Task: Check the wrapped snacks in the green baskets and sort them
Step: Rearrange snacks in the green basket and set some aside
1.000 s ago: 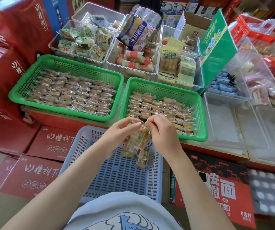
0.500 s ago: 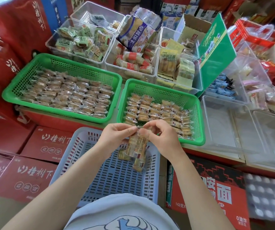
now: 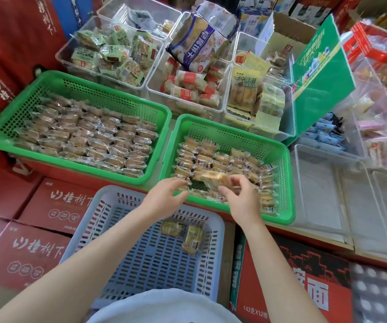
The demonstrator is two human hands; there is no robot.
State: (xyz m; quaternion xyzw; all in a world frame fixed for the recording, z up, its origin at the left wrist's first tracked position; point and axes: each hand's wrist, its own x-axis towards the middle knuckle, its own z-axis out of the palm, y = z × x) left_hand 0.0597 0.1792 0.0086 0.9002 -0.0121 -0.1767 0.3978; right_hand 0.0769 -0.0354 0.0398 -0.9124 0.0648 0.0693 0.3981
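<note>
Over right green basket [image 3: 278, 145], right hand [image 3: 242, 201] holding wrapped snack [image 3: 216, 179]

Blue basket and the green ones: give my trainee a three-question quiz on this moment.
1. True or false: the blue basket holds two wrapped snacks.
2. Which hand grips a wrapped snack over the right green basket? A left, B right, C neither.
3. Fill in: the fuller green basket is on the person's ___ side.

Key: 1 true; 2 B, the right hand, while the left hand is open; 3 left.
</note>
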